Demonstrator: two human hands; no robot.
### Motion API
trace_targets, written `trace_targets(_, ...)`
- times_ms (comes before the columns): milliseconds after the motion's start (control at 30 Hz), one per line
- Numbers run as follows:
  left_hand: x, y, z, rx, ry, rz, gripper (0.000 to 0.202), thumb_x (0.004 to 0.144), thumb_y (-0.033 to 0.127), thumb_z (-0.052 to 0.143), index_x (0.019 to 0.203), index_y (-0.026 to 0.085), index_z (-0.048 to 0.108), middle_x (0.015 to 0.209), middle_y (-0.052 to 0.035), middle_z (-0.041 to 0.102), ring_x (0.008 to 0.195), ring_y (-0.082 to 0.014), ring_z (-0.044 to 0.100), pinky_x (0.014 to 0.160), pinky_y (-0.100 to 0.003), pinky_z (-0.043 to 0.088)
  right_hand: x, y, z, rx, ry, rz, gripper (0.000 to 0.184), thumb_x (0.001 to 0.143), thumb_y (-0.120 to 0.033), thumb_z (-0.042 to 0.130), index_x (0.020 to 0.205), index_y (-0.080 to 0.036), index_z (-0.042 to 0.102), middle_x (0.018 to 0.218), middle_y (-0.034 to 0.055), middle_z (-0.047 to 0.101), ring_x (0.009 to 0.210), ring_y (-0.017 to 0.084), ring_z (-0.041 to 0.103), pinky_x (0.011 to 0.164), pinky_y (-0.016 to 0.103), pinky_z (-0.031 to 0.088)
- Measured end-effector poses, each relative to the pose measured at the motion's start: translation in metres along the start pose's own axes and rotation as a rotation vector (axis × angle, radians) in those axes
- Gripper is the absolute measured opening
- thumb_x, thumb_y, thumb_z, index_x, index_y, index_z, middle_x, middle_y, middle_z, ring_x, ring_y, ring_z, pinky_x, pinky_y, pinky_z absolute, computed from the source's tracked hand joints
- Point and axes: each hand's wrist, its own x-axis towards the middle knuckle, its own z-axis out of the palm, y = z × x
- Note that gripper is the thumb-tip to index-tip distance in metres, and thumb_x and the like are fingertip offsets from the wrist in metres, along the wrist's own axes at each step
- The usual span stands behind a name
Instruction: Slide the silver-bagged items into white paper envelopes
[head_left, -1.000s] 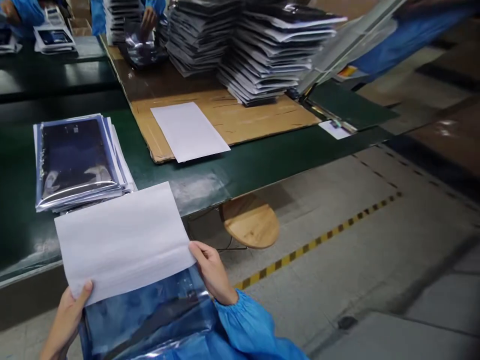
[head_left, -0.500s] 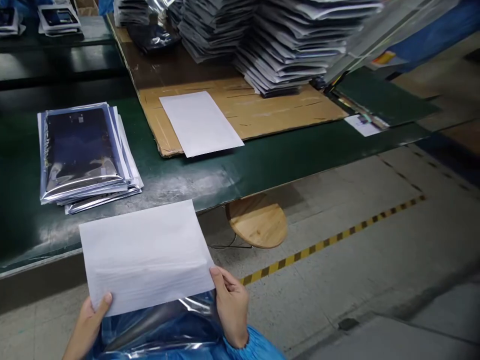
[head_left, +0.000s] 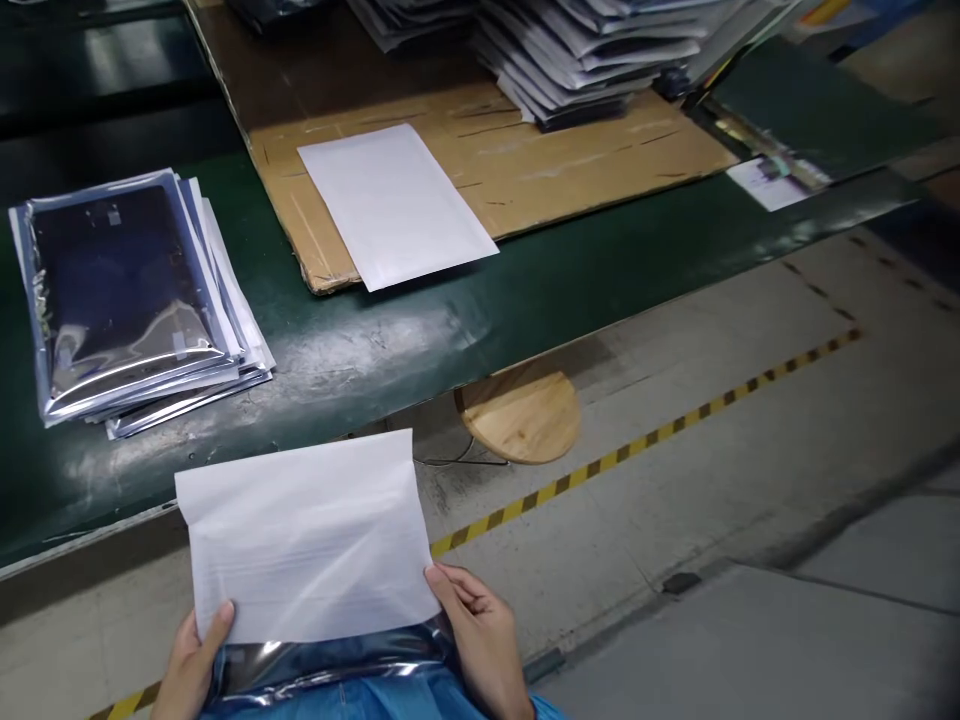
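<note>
Close to my body I hold a white sheet (head_left: 307, 540) over a shiny clear plastic bag (head_left: 330, 668). My left hand (head_left: 193, 655) pinches the near left side, thumb on top of the white surface. At the right side, my right hand (head_left: 480, 630) grips the edge between thumb and curled fingers. The sheet bows upward, with faint creases across it. Whether the sheet and the bag are joined, I cannot tell. Beyond my hands, a stack of dark flat panels in clear bags (head_left: 127, 290) lies on the green table (head_left: 360, 370).
Another white sheet (head_left: 397, 205) lies on a cardboard sheet (head_left: 600, 160), overhanging its front edge. Tall piles of bagged flat items (head_left: 592, 60) stand behind it. A round wooden stool (head_left: 521, 415) sits partly under the table. Yellow-black tape (head_left: 637, 445) runs along the floor.
My view has tipped downward. Both hands have drawn the white sheet and plastic bag nearer my body, and the sheet now bends more, its far corners raised.
</note>
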Motion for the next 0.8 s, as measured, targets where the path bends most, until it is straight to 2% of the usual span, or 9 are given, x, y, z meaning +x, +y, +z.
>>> trace_targets(133, -0.008, -0.019, -0.004, 0.100, 0.054, -0.051, 0.058, 0.064, 0.061, 0.066, 0.099, 0.015, 0.063, 0.099, -0.0101, 0.072, 0.102, -0.0301, 0.063, 0.094, -0.038, 0.047, -0.006, 0.009, -0.011, -0.079, -0.083, 0.031, 0.044, 0.060, -0.057, 0.073, 0.072, -0.015, 0.072, 0.060, 0.0036, 0.068, 0.057, 0.018, 0.059, 0.056, 0.026, 0.045)
trace_targets(200, -0.013, -0.022, -0.003, 0.120, 0.092, -0.100, 0.057, 0.065, 0.059, 0.066, 0.101, 0.015, 0.063, 0.101, -0.0107, 0.071, 0.105, -0.0312, 0.062, 0.096, -0.040, 0.045, -0.005, 0.006, -0.013, -0.102, -0.131, 0.057, 0.044, 0.063, -0.057, 0.070, 0.077, -0.016, 0.073, 0.064, 0.0033, 0.069, 0.060, 0.018, 0.059, 0.057, 0.026, 0.046)
trace_targets(333, -0.024, -0.012, 0.004, 0.022, 0.060, -0.107, 0.062, 0.061, 0.052, 0.073, 0.112, 0.019, 0.060, 0.110, -0.0089, 0.069, 0.110, -0.0306, 0.059, 0.096, -0.039, 0.045, 0.005, -0.013, -0.017, -0.137, -0.173, 0.137, 0.045, 0.065, -0.057, 0.069, 0.088, -0.019, 0.073, 0.090, 0.0062, 0.072, 0.089, 0.025, 0.063, 0.082, 0.034, 0.048)
trace_targets(400, -0.030, -0.007, 0.008, -0.054, 0.040, -0.079, 0.070, 0.053, 0.046, 0.079, 0.115, 0.020, 0.059, 0.112, -0.0083, 0.068, 0.110, -0.0315, 0.059, 0.096, -0.039, 0.046, 0.010, -0.020, -0.020, -0.112, -0.295, 0.166, 0.047, 0.062, -0.051, 0.074, 0.098, -0.020, 0.070, 0.097, 0.0073, 0.071, 0.095, 0.025, 0.063, 0.089, 0.036, 0.046)
trace_targets(500, -0.034, -0.008, 0.010, -0.104, 0.030, -0.064, 0.077, 0.046, 0.041, 0.083, 0.116, 0.019, 0.059, 0.112, -0.0087, 0.068, 0.108, -0.0316, 0.059, 0.095, -0.039, 0.046, 0.013, -0.018, -0.021, -0.062, -0.498, 0.206, 0.059, 0.060, -0.038, 0.081, 0.114, -0.023, 0.061, 0.100, 0.0078, 0.071, 0.092, 0.024, 0.065, 0.088, 0.039, 0.047)
trace_targets(600, -0.029, -0.020, 0.009, -0.061, 0.039, -0.022, 0.069, 0.054, 0.044, 0.080, 0.113, 0.017, 0.058, 0.107, -0.0104, 0.069, 0.105, -0.0298, 0.061, 0.089, -0.037, 0.049, 0.012, -0.006, -0.018, -0.091, -0.418, 0.234, 0.056, 0.059, -0.037, 0.081, 0.109, -0.021, 0.061, 0.090, 0.0075, 0.073, 0.083, 0.025, 0.068, 0.083, 0.041, 0.049)
trace_targets(700, -0.017, -0.032, 0.007, -0.025, 0.013, 0.008, 0.062, 0.058, 0.045, 0.078, 0.108, 0.014, 0.059, 0.097, -0.0121, 0.071, 0.094, -0.0286, 0.065, 0.080, -0.035, 0.052, 0.013, 0.004, -0.015, -0.115, -0.329, 0.222, 0.049, 0.058, -0.038, 0.081, 0.101, -0.019, 0.065, 0.082, 0.0062, 0.074, 0.078, 0.024, 0.068, 0.077, 0.036, 0.051)
trace_targets(800, -0.003, -0.036, 0.009, 0.015, 0.027, 0.051, 0.054, 0.059, 0.046, 0.076, 0.100, 0.014, 0.063, 0.092, -0.0112, 0.073, 0.088, -0.0275, 0.067, 0.076, -0.034, 0.052, 0.019, 0.006, -0.013, -0.108, -0.333, 0.202, 0.049, 0.059, -0.038, 0.080, 0.101, -0.019, 0.065, 0.081, 0.0052, 0.073, 0.075, 0.023, 0.067, 0.072, 0.034, 0.051)
